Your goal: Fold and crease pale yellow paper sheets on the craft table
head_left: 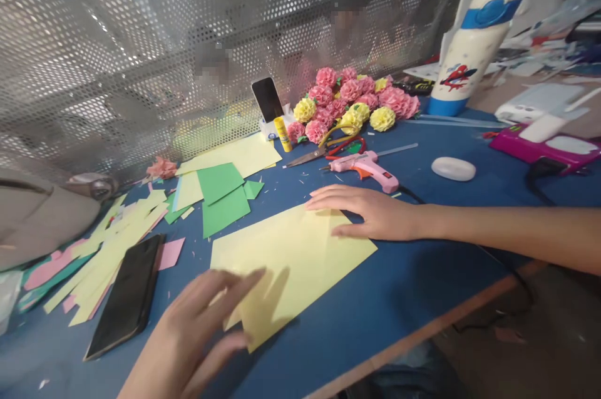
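Note:
A sheet of pale yellow paper lies flat on the blue table. My right hand rests over its far right corner, fingers stretched out and pointing left. At the sheet's near left edge, my left hand is slightly blurred, with thumb and fingers apart; its shadow falls across the paper. Whether the left fingertips touch the sheet I cannot tell. Just beyond my right hand is a pink hot glue gun with a glue stick in its back. Scissors with red and yellow handles lie behind it.
Pink and yellow paper flowers are heaped at the back, near a glue stick tube and a propped phone. Green paper, paper strips and a dark phone lie left. A bottle stands right.

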{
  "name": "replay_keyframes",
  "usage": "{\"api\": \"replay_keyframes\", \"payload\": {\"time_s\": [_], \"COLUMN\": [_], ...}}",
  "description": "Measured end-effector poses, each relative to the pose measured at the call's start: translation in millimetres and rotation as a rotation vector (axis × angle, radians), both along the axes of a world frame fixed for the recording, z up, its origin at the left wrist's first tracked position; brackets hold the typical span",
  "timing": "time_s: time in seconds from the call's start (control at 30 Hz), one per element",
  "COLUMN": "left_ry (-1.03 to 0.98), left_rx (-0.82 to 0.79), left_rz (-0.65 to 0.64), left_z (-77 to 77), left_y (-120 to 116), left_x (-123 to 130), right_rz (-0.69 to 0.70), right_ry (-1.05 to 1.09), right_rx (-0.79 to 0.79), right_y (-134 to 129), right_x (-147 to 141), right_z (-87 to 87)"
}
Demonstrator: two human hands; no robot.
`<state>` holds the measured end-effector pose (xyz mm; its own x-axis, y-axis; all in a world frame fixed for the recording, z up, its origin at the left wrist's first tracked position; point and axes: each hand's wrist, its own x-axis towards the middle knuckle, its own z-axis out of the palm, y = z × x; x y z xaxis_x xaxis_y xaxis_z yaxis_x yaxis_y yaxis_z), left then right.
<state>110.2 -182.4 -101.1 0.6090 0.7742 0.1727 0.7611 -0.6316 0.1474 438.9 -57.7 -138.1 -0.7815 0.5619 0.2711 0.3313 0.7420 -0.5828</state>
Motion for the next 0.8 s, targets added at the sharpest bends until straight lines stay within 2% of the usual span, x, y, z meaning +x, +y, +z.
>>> {"api": "replay_keyframes", "payload": {"time_s": [0.07,0.17,0.3,0.47,0.67,0.8], "left_ry": [0.007,0.030,0.036,-0.013,-0.048,-0.111], "left_rx": [0.035,-0.054,-0.144,-0.174,-0.120,-0.131], "left_rz": [0.104,0.098,0.086,0.090,0.080,0.094], "left_z": [-5.6,-20.8,-33.7,-29.5,-25.7,-21.1], "left_y": [20.2,44.4,54.5,52.0,49.3,49.9], "left_x": [15.8,37.2,51.8,54.1,56.1,61.7], "right_rz": [-0.039,-0.043,-0.022,-0.035,-0.040,-0.056], "right_ry": [-0.079,-0.170,-0.197,-0.161,-0.101,-0.039], "right_rx": [0.093,0.134,0.114,0.070,0.047,-0.031], "right_y": [-0.2,-2.3,-4.8,-5.3,-8.1,-8.0], "right_x": [0.9,2.0,1.6,0.8,2.0,1.8], "right_z": [-0.2,1.6,4.9,9.8,12.3,15.3]}}
